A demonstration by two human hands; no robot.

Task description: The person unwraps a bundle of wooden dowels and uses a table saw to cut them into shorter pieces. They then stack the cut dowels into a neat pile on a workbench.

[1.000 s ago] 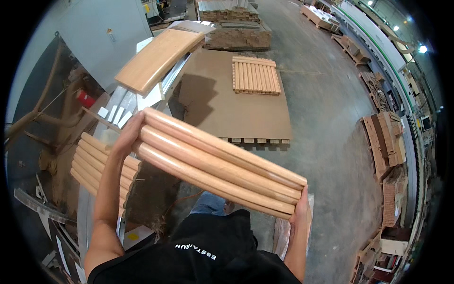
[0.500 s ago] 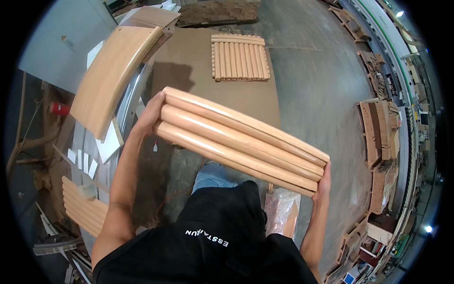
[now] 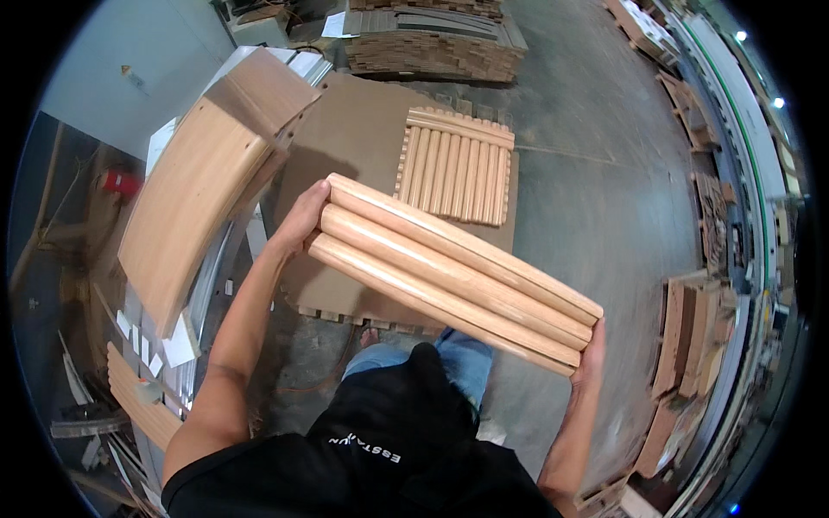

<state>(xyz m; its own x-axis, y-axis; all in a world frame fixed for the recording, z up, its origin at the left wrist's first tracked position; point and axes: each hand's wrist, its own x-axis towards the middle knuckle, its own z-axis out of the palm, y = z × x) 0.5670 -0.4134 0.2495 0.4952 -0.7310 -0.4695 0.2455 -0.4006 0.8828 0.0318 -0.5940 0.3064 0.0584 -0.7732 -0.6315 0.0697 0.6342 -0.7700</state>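
Between my two hands I carry a bundle of rounded wooden boards (image 3: 458,281), pale, glossy and lying side by side, tilted down toward the right. My left hand (image 3: 302,216) grips their left ends, thumb on top. My right hand (image 3: 592,352) is closed on the right ends, its fingers partly hidden behind the wood. Beyond the boards, a neat stack of similar rounded boards (image 3: 453,173) rests on a brown sheet (image 3: 345,112) laid over a low slatted base. One pair of boards on that stack lies crosswise along its far edge.
At left, curved wooden panels (image 3: 194,190) lie on a bench beside white pieces (image 3: 181,341). More wooden strips (image 3: 138,397) sit at lower left. Bundled timber (image 3: 432,52) stands at the far end. Stacks of boards (image 3: 691,332) line the grey floor's right side.
I have stepped forward toward the brown sheet, so the stack on it appears nearer and lower in view. The bundle stays gripped in both hands, at much the same tilt.
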